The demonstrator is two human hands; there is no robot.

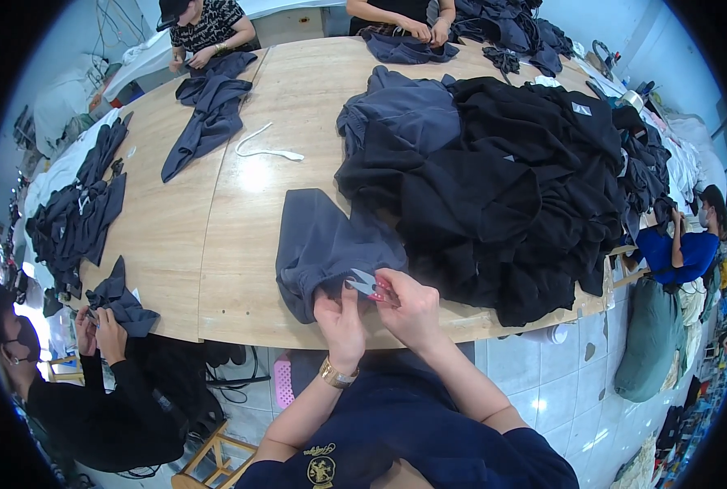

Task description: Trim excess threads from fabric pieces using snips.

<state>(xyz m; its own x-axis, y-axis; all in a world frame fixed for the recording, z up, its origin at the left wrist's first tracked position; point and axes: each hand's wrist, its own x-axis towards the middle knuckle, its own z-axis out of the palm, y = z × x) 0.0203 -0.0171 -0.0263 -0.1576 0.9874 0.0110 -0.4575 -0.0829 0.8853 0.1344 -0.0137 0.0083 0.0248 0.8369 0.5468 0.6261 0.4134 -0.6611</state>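
A dark blue-grey garment (318, 236) lies on the wooden table in front of me, its near edge bunched up. My left hand (340, 326) pinches that edge between thumb and fingers. In my right hand (412, 310) is a pair of thread snips (365, 285) with red handles and pale metal blades. The blades point left, close to my left thumb and the garment's edge. Whether they touch the cloth I cannot tell. Just right of the garment begins a large heap of black garments (494, 196).
More blue-grey clothing (400, 110) lies behind the black heap. A white cord (269, 153) rests on the table (241, 269). People work on dark garments at the left and far edges; one in blue (681, 253) sits at the right. A green sack (650, 342) stands on the floor.
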